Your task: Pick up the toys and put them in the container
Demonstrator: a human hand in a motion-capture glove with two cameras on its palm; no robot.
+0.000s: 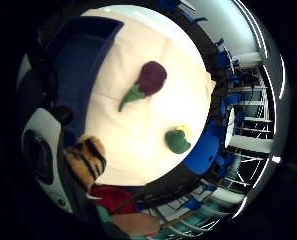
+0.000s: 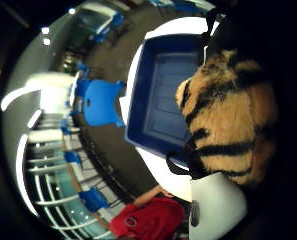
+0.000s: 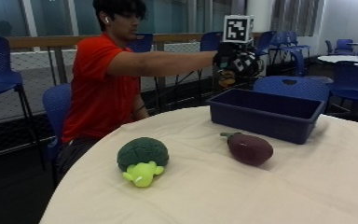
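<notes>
Right hand (image 3: 236, 63) grips tiger toy (image 2: 228, 115) above blue container (image 3: 265, 114). Eggplant (image 3: 250, 147) and broccoli (image 3: 141, 158) toys lie on surface (image 3: 241, 191).

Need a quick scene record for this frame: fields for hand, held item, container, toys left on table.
hand: gloved right hand raised above the bin's far side, gripping a toy
held: striped tiger plush
container: blue bin on the white-clothed table; what shows of its inside is bare
toys left: eggplant plush near the bin; broccoli plush nearer the person
done: none visibly in the bin yet
</notes>
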